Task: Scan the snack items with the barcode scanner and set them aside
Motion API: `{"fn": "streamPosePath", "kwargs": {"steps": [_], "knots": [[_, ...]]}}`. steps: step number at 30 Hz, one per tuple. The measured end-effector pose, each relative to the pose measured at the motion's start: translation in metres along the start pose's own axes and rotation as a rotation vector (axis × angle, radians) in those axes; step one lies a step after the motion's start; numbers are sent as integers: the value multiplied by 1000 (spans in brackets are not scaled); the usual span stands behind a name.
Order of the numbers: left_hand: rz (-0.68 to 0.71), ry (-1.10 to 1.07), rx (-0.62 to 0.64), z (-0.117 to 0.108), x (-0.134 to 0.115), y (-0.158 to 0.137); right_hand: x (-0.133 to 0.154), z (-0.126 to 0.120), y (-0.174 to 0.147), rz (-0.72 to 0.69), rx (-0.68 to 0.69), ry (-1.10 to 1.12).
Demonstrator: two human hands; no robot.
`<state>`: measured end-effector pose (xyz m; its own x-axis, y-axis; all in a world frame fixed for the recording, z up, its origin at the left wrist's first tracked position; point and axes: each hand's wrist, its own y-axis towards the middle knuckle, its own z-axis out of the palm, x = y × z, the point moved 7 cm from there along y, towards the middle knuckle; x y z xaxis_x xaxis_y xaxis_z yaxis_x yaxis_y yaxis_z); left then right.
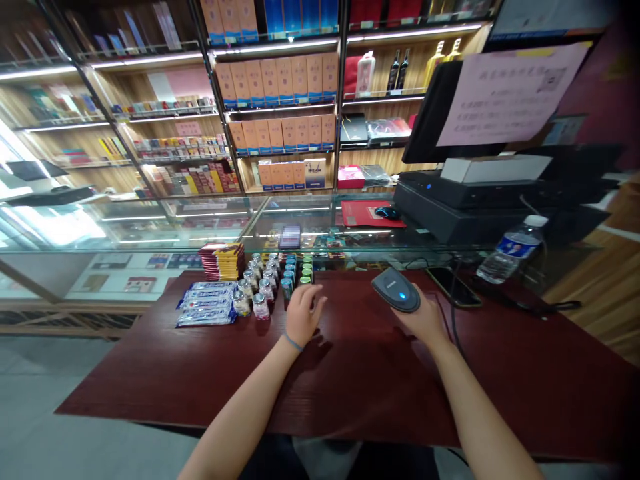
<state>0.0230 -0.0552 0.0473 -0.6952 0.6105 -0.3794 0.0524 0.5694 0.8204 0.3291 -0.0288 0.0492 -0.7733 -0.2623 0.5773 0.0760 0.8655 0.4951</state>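
My right hand (424,319) is wrapped round a dark barcode scanner (397,290) with a lit blue light, held above the brown table. My left hand (303,313), with a thin band at its wrist, is beside the front of rows of small containers. Its fingers are loosely bent, with a gap between thumb and forefinger and nothing visible between them. Closest to it are the green-topped containers (307,270) and blue ones (287,287). Further left are small clear jars (261,305) with silvery lids, flat blue-and-white packets (207,303) and a stack of red-and-yellow packets (223,260).
A phone (454,287) and a water bottle (513,250) are at the right, near a cable. Behind the table stands a glass counter (255,223) bearing a mouse (387,212) on a red mat and a monitor (430,113). Stocked shelves (280,107) line the wall.
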Motion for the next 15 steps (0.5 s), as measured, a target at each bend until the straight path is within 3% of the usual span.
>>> {"fn": "streamPosePath", "kwargs": {"steps": [2, 5, 15], "knots": [[-104, 56, -38, -2, 16, 2, 0, 2, -1, 4, 9, -4], [-198, 68, 37, 8, 32, -2, -2, 5, -2, 2, 20, 11], [-389, -85, 144, 36, 53, -18, 2, 11, -5, -69, 28, 97]]}}
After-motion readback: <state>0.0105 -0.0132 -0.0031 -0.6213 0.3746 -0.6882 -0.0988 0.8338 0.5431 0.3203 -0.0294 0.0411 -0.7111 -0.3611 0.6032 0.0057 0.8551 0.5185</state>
